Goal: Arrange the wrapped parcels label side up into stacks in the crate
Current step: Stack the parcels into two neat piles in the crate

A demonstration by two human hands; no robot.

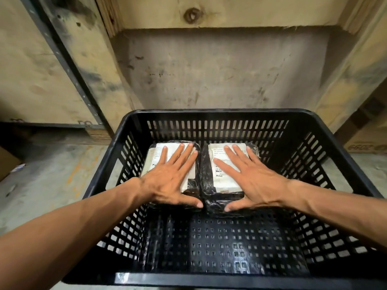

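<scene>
A black slotted plastic crate (217, 115) fills the lower half of the head view. At its far end two parcels wrapped in black film lie side by side, white labels facing up. My left hand (169, 181) lies flat, fingers spread, on the left parcel (191, 185). My right hand (251, 181) lies flat the same way on the right parcel (226, 185). Each thumb rests along the near edge of its parcel. Neither hand grips anything. How many parcels lie under the top ones I cannot tell.
The near half of the crate floor (219, 243) is bare perforated plastic. A wooden wall (219, 65) rises right behind the crate. A cardboard box (368, 141) stands at the right, and concrete floor (46, 176) shows at the left.
</scene>
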